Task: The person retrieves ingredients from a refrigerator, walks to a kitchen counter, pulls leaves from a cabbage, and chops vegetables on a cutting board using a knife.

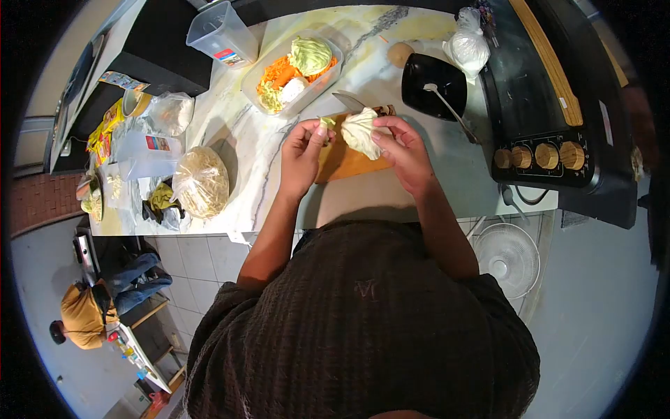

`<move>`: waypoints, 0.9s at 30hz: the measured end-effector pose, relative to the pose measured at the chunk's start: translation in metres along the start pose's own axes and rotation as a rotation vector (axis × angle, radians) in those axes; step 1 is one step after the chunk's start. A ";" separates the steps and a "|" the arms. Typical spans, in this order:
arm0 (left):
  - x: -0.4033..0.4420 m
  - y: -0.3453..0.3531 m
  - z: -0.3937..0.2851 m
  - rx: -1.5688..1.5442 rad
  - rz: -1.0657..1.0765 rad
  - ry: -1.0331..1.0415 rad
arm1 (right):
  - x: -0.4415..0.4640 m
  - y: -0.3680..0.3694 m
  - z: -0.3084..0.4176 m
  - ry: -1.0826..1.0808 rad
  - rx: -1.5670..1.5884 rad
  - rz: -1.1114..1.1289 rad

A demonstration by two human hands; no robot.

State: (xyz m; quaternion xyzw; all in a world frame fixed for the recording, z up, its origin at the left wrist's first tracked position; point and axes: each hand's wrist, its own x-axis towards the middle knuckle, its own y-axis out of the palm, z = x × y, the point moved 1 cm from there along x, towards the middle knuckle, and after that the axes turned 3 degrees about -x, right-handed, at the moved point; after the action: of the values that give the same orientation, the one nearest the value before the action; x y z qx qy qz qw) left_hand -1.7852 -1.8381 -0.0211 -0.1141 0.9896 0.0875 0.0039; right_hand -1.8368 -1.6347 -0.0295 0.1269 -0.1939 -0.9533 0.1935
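My left hand (300, 153) pinches a small green piece of cabbage leaf (326, 123) between thumb and fingers. In my right hand (410, 160) is a larger, pale, crumpled chunk of cabbage (359, 133), gripped at its right side. Both are held above a wooden cutting board (338, 167), which is partly hidden by the hands and cabbage. A knife blade (347, 101) shows at the board's far edge; its handle is mostly hidden. Beyond it stands a clear plastic container (319, 92) with shredded carrot (279, 72), a cabbage piece (310, 56) and a white lump (293, 89).
A black bowl (413, 78) with a spoon (447, 103) and a bag of white powder (467, 49) stand back right, near a stove (544, 157). Leftward are a clear pitcher (223, 33) and a filled plastic bag (201, 183). Another person (87, 314) sits lower left.
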 end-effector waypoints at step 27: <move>0.016 -0.019 0.004 0.450 0.128 0.022 | 0.007 -0.018 0.014 0.011 0.028 0.036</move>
State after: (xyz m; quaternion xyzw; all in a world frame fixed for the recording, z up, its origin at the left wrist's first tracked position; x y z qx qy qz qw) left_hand -1.7968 -1.8593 -0.0291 -0.0483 0.9894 -0.1363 0.0131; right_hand -1.8529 -1.6179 -0.0262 0.1313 -0.2086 -0.9462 0.2098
